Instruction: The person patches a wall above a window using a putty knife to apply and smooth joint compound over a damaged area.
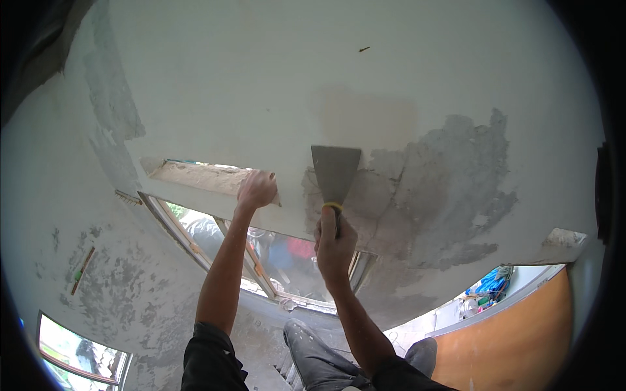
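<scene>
My right hand (336, 242) is wrapped round the handle of a putty knife (336, 171). Its wide grey blade points up and lies against or just in front of the pale wall (228, 85), beside a bare grey patch (443, 182); contact cannot be made out. To the left, my left hand (258, 188) is closed at the right end of a narrow wall opening (195, 176) with a rough, plaster-coloured ledge. Its fingers curl over the opening's edge and are partly hidden.
Below my hands is a wood-framed window (225, 228). A doorway at lower right has an orange-brown door panel (508, 332), with blue bundled material (494, 283) beyond. A level (83, 270) hangs or rests on the left wall. A nail (364, 49) sticks out above.
</scene>
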`<state>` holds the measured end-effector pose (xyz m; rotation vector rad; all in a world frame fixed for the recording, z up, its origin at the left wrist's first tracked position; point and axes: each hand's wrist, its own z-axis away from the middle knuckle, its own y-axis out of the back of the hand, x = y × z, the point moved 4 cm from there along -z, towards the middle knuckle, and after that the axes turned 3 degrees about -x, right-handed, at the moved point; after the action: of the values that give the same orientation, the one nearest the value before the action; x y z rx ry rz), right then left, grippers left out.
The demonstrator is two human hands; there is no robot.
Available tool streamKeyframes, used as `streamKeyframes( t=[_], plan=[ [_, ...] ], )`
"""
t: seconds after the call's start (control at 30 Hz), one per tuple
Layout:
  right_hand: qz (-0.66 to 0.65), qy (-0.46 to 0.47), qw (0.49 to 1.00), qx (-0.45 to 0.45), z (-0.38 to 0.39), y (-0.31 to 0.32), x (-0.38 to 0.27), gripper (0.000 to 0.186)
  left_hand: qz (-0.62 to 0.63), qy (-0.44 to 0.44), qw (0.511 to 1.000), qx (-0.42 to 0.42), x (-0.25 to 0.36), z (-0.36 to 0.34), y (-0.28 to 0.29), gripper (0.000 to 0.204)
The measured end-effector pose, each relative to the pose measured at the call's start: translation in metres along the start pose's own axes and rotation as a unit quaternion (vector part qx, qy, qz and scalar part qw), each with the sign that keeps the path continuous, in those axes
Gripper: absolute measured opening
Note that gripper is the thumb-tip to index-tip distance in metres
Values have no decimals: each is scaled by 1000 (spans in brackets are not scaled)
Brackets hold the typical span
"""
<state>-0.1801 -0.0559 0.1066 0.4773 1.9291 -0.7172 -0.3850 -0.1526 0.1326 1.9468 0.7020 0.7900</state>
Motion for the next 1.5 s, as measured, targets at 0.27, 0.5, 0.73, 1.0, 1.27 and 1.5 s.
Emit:
streamKeyframes(
  t=[0.27, 0.5, 0.73, 1.0, 1.27, 1.5],
  plan=[
    [47, -47, 998, -3, 9, 29, 4, 35, 21, 26, 999, -24, 6, -1, 5, 28],
    [25, -95, 995, 17, 39, 41, 22, 38, 30, 14, 999, 0, 4, 1, 7, 29],
    [50, -20, 999, -11, 16, 23, -2, 40, 10, 17, 999, -46, -15, -10, -18, 29],
    [46, -3, 998, -33, -3, 26, -5, 41, 47, -9, 998, 32, -1, -4, -3, 29],
    [-91, -109, 985, -103, 41, 30, -9, 46, 64, 20, 998, 17, 6, 1, 13, 35],
    [-20, 3, 998, -61, 70, 50, -5, 21, 47, 38, 997, -37, 3, 0, 10, 38]
  ],
)
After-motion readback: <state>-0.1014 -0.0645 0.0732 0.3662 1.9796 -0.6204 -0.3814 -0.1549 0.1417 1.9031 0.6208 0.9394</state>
